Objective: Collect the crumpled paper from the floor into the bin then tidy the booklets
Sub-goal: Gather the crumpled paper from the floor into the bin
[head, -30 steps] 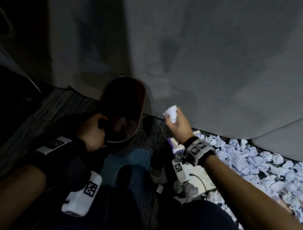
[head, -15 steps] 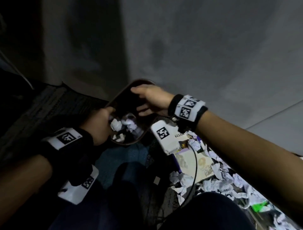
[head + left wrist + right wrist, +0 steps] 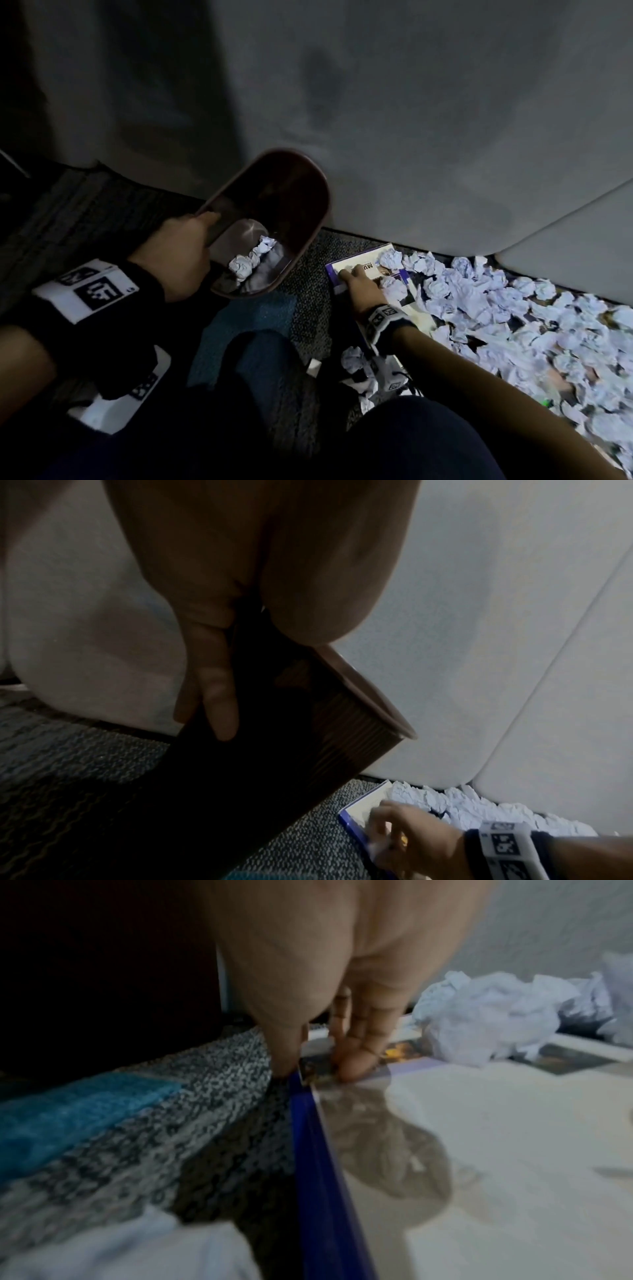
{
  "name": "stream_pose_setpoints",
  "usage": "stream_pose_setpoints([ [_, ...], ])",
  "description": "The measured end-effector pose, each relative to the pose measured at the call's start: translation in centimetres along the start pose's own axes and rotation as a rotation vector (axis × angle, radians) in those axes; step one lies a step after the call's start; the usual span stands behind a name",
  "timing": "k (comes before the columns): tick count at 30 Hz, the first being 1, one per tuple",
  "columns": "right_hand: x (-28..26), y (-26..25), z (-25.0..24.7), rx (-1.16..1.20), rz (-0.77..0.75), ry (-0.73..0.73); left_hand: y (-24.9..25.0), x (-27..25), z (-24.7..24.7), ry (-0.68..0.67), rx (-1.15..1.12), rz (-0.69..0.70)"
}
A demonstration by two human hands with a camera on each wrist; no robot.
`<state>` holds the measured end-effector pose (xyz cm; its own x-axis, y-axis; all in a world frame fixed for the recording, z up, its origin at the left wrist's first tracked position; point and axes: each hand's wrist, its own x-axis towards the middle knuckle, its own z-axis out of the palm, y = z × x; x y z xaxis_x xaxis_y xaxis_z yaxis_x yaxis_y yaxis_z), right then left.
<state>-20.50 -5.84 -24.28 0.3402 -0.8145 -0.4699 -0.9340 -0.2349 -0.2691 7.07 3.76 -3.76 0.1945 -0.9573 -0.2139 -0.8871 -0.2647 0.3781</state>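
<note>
Here, we are kneeling on a patterned carpet point(image 3: 305, 284) beside a pale wall point(image 3: 428, 120). Our left hand point(image 3: 178, 253) is gripping the rim of a dark brown bin point(image 3: 301, 205), thumb inside and fingers point(image 3: 219, 696) down its outer wall, tilting its mouth toward us. A few balls of crumpled paper point(image 3: 251, 262) are lying inside it.

Our right hand point(image 3: 359, 289) is reaching down to a booklet point(image 3: 359, 263) lying on the floor just right of the bin, fingertips point(image 3: 352, 1066) pressing its glossy cover and the thumb at its blue edge. Whether it is pinching the booklet or only touching it, we cannot tell.

A large heap of paper balls point(image 3: 513, 325) is spreading to the right, some resting on the booklet. We are judging the collecting step far from finished; next, the hand is likely needing to close round a nearby ball and carry it to the bin.

The lighting is dim, the right wrist view is blurred, and the heap is running out of frame.
</note>
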Motion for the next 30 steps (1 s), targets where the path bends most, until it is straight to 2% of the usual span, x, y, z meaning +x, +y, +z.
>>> stream_pose_setpoints([
  [3,-0.2,0.1,-0.6,0.029,-0.007,0.098,0.0,-0.2,0.0,-0.006,0.010,0.031],
  [6,-1.6,3.0,-2.1,0.070,0.037,0.437,-0.3,-0.2,0.1,-0.013,0.009,0.046],
  [7,-2.1,4.1,-2.4,0.001,0.077,0.536,-0.4,-0.2,0.2,-0.012,0.010,0.050],
  [8,-2.5,5.2,-2.4,-0.084,0.120,0.572,-0.5,-0.2,0.2,-0.008,0.012,0.052],
  [11,-2.2,6.7,-0.8,-0.208,0.149,0.373,-0.6,0.0,0.3,0.017,0.005,0.057],
  [13,-0.8,7.2,0.3,-0.228,0.144,0.294,-0.9,0.4,0.5,0.022,-0.001,0.059],
  [18,1.2,8.2,1.1,-0.117,0.195,0.380,-3.0,1.8,1.4,0.049,0.032,0.061],
  [21,1.8,9.5,0.0,-0.153,0.183,0.404,-4.3,2.3,1.7,0.050,-0.031,0.100],
  [26,3.7,10.0,-1.2,-0.114,0.172,0.368,-6.0,3.6,2.4,0.070,-0.087,0.159],
  [30,2.8,10.2,-2.1,-0.024,0.189,0.375,-7.0,4.2,2.8,0.079,-0.073,0.172],
])
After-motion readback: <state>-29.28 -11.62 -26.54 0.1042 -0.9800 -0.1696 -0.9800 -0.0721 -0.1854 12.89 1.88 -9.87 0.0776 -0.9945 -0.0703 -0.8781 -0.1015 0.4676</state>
